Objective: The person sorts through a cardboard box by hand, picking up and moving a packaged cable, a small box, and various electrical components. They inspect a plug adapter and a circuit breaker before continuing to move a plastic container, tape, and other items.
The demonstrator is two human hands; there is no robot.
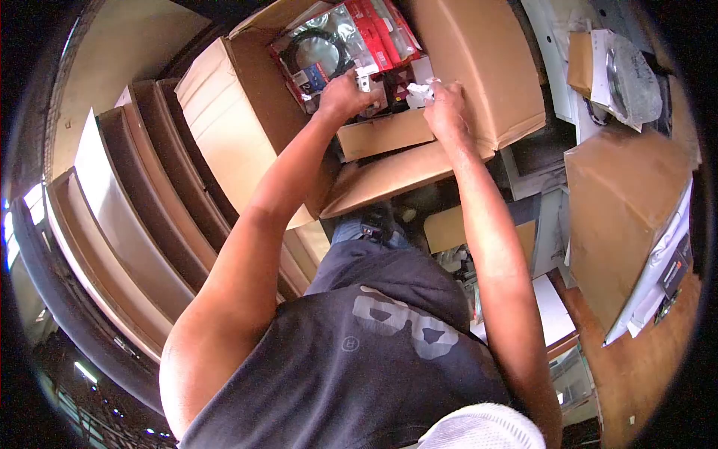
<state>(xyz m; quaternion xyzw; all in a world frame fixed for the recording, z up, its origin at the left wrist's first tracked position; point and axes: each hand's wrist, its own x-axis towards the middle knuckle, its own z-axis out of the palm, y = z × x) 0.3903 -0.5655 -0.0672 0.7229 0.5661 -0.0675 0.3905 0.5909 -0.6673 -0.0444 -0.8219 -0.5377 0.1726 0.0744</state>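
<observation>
White crumpled material (419,90) sits pinched in my right grip (447,109); I cannot tell whether my left grip (344,96) holds anything. Loose pinching could drop it inside the carton (475,67).

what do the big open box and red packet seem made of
The big open box looks like matte brown cardboard: stiff, creased flaps. The red packet seems glossy plastic film, judging by its shiny highlights, though foil is possible.

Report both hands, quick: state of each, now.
Left hand: at a small white item; whether it grips cannot be told.
Right hand: closed, holding a crumpled-looking white piece.
</observation>
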